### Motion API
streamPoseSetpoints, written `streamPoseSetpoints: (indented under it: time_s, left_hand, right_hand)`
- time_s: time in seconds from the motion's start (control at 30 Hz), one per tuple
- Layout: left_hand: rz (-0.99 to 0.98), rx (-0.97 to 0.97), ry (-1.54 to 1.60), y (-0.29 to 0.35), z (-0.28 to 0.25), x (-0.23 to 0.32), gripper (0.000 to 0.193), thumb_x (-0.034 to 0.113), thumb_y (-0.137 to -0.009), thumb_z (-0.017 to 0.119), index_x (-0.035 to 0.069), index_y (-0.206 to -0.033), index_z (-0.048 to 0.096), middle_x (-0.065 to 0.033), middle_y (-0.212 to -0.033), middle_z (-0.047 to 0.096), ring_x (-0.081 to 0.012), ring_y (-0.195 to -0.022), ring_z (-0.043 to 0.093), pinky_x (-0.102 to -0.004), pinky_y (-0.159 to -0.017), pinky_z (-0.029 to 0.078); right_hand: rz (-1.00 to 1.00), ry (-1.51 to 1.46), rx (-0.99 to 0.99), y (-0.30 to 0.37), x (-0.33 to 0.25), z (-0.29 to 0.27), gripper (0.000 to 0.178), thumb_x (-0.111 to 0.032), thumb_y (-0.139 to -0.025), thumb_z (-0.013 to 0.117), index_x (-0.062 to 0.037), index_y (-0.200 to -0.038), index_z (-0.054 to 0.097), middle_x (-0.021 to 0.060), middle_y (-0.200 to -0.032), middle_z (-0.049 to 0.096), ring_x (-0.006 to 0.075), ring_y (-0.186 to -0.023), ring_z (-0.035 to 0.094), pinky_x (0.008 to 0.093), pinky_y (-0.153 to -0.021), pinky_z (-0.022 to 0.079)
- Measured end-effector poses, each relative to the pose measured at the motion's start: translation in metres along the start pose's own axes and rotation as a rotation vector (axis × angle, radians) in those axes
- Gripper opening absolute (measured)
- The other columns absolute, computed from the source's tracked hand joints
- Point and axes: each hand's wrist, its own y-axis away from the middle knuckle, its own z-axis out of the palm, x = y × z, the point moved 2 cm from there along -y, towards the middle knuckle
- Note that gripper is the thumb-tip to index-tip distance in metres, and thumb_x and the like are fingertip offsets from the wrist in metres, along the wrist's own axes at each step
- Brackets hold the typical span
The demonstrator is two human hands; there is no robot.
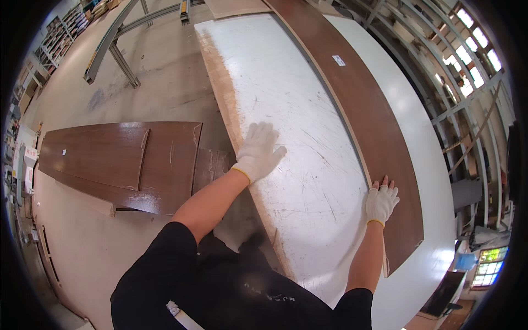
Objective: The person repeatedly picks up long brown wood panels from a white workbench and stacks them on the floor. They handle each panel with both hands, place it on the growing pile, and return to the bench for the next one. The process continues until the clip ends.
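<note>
Both my hands wear white gloves with yellow cuffs; fingertips show bare on the right one. My left hand (257,151) is spread over the near left edge of a scratched white tabletop (291,104), holding nothing. Resting on the left edge of a long brown wood-grain board (352,93), my right hand (381,202) has its fingers stretched out on the board's face. The board lies along the white table, running from near my right hand to the far edge, with a small white label (338,60) on it.
To the left, several brown panels (115,159) lie stacked on a low support. A metal frame (118,49) stands on the floor at the far left. Racks (467,104) line the right side, with a blue water bottle (467,260) at the lower right.
</note>
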Motion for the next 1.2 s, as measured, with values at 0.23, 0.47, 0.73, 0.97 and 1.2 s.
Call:
streamPoseSetpoints:
  time_s: [0.23, 0.47, 0.73, 0.97, 1.2]
  left_hand:
    - [0.0, -0.091, -0.169, -0.001, 0.006, 0.003, 0.053, 0.038, -0.099, 0.062, 0.0, -0.137, 0.056, -0.0215, -0.154, 0.047, -0.0442, -0.149, 0.035, -0.0542, -0.129, 0.026]
    - [0.044, 0.033, -0.287, -0.002, 0.01, 0.003, 0.052, 0.039, -0.098, 0.065, 0.003, -0.135, 0.058, -0.0194, -0.151, 0.049, -0.0438, -0.14, 0.04, -0.053, -0.122, 0.035]
    - [0.043, 0.049, -0.17, -0.004, 0.008, -0.001, 0.047, 0.034, -0.095, 0.069, 0.003, -0.129, 0.059, -0.019, -0.149, 0.05, -0.0451, -0.134, 0.042, -0.0538, -0.118, 0.038]
    - [0.011, 0.068, -0.165, -0.008, -0.001, 0.018, 0.044, 0.03, -0.092, 0.071, 0.002, -0.124, 0.059, -0.0186, -0.139, 0.055, -0.0464, -0.126, 0.047, -0.0544, -0.114, 0.041]
    - [0.001, 0.01, -0.208, -0.007, 0.012, -0.002, 0.037, 0.025, -0.089, 0.071, 0.001, -0.115, 0.06, -0.021, -0.133, 0.058, -0.0438, -0.123, 0.051, -0.0547, -0.108, 0.044]
  right_hand:
    - [0.113, 0.031, 0.039, 0.07, 0.117, 0.013, 0.059, -0.035, -0.113, 0.039, -0.0055, -0.163, 0.044, 0.0179, -0.174, 0.035, 0.038, -0.161, 0.027, 0.0521, -0.133, 0.015]
    - [0.209, 0.011, 0.003, 0.157, 0.302, 0.055, 0.056, -0.021, -0.112, 0.036, 0.0026, -0.162, 0.041, 0.0188, -0.174, 0.032, 0.037, -0.163, 0.022, 0.0494, -0.135, 0.016]
    - [0.397, 0.396, -0.311, 0.134, 0.454, 0.05, 0.05, -0.017, -0.112, 0.035, -0.0017, -0.155, 0.054, 0.0226, -0.16, 0.05, 0.038, -0.147, 0.048, 0.0409, -0.124, 0.04]
    - [0.133, -0.192, 0.132, -0.148, 0.218, 0.031, 0.061, -0.041, -0.111, 0.037, 0.0002, -0.151, 0.057, 0.0241, -0.153, 0.059, 0.0414, -0.144, 0.052, 0.0485, -0.122, 0.039]
    - [0.072, -0.223, 0.159, -0.271, -0.015, -0.009, 0.059, -0.053, -0.1, 0.056, -0.005, -0.127, 0.075, 0.025, -0.129, 0.072, 0.0404, -0.132, 0.062, 0.0486, -0.112, 0.049]
